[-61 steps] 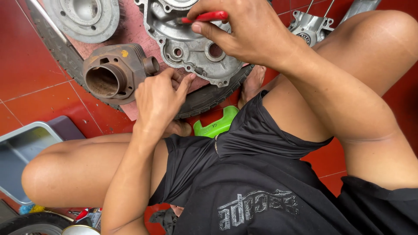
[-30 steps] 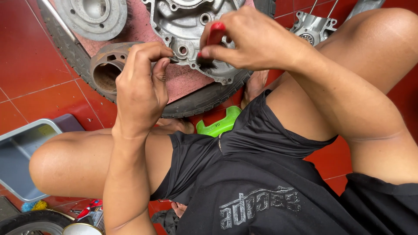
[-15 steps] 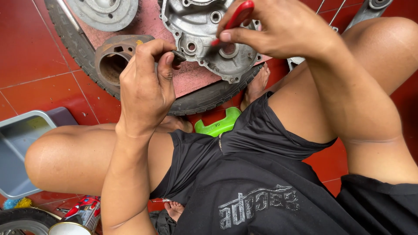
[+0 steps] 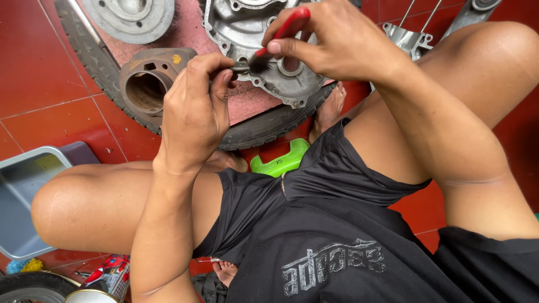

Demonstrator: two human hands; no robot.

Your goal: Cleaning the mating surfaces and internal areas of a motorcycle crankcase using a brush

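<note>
You sit on a floor of glossy red tiles (image 4: pixel 39 67) with pale grout lines, lit evenly by soft daylight. To your left a grey plastic tray (image 4: pixel 22 202) rests on the tiles, and ahead a worn black tyre (image 4: pixel 101 73) lies flat with a pinkish board (image 4: pixel 191 33) across it. A green plastic piece (image 4: pixel 281 161) lies on the floor just beside the tyre

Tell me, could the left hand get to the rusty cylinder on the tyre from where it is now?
Probably yes. The left hand sits right beside the rusty cylinder, partly over its near edge, with nothing between them, though its fingertips are pinching a small metal part.
</note>
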